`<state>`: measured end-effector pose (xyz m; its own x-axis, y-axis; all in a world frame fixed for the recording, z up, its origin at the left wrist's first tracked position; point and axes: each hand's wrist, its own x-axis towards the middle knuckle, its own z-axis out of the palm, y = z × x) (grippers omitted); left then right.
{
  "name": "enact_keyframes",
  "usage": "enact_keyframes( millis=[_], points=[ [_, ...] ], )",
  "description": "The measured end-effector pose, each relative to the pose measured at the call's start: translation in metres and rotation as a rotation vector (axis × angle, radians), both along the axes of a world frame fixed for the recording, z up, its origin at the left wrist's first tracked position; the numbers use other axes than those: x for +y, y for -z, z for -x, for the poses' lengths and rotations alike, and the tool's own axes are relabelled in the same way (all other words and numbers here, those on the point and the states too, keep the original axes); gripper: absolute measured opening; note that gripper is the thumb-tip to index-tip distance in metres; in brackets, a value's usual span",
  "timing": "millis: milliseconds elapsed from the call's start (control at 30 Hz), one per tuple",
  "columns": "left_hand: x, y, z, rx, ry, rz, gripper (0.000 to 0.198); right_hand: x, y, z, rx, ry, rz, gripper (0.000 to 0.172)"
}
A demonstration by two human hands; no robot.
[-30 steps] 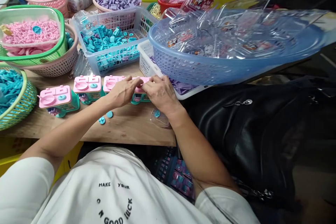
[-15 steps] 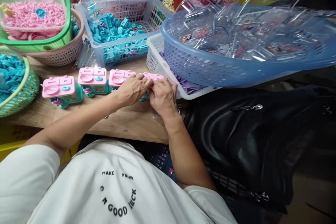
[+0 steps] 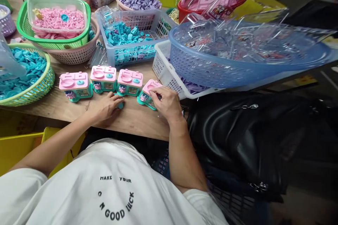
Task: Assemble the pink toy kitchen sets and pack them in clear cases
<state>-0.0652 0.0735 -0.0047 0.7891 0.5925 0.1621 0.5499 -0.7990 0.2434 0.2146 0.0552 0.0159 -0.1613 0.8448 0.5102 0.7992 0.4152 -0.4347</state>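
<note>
Several small toy kitchen units with pink tops and teal bases stand along the wooden table (image 3: 137, 123). My right hand (image 3: 167, 103) is closed at the right side of the rightmost toy kitchen unit (image 3: 151, 86) and covers part of its top; this unit is turned at an angle. In front of the others, my left hand (image 3: 104, 107) rests low near the tabletop, its fingers bent around a small teal piece (image 3: 120, 105). Nearest to that hand are a toy kitchen unit (image 3: 103, 74) and another toy kitchen unit (image 3: 130, 77). The leftmost toy kitchen unit (image 3: 75, 82) stands apart from both hands.
Behind the row is a clear blue basket (image 3: 132, 51) of teal parts. A large blue basin (image 3: 200, 72) of clear plastic packs overhangs a white basket (image 3: 162, 59) at right. At left stand a yellow-green basket (image 3: 39, 91) and a green basket (image 3: 60, 44). A black bag (image 3: 237, 130) lies right.
My left hand has left the rightmost unit and moved left and toward me, where a teal piece now shows at its fingers. My right hand stays at that unit, which is now angled. The view has shifted.
</note>
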Motion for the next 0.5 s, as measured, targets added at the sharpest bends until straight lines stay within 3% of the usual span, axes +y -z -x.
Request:
enact_keyframes(
  millis=[233, 400, 500],
  points=[
    [0.021, 0.009, -0.016, -0.053, 0.001, 0.025, 0.021, -0.035, 0.000, -0.019, 0.015, 0.192, -0.143, 0.033],
    [0.020, 0.019, -0.041, -0.081, -0.004, 0.075, 0.019, -0.046, 0.026, 0.026, -0.058, -0.108, 0.009, 0.028],
    [0.015, 0.026, -0.045, -0.047, -0.054, 0.072, 0.018, -0.042, 0.054, 0.063, -0.125, -0.165, 0.136, 0.030]
  ],
)
